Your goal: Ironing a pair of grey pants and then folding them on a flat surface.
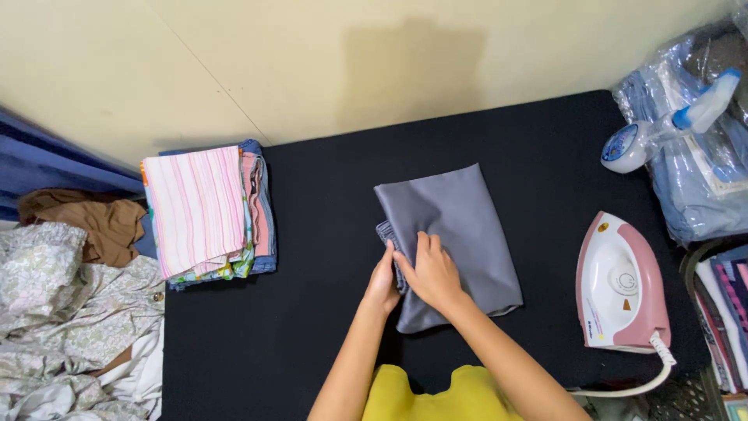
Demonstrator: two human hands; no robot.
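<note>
Grey folded cloth (pixel 460 234), smooth and roughly rectangular, lies at the middle of the frame on the black padded surface (pixel 312 327), its long axis running from upper left down to lower right. Both hands sit at its lower-left edge, close together and touching the fabric. The left hand (pixel 382 282) presses flat against the side of the cloth where a bunched fold sticks out, fingers together. The right hand (pixel 431 273) lies on top of the cloth just beside it, fingers curled down over the same fold; whether it pinches the fabric or only presses it, I cannot tell. Most of the cloth stretches away from the hands toward the upper right. A pink-and-white electric iron (pixel 621 284) rests well apart at the right of the frame, and a stack of folded striped garments (pixel 206 210) sits at the left.
</note>
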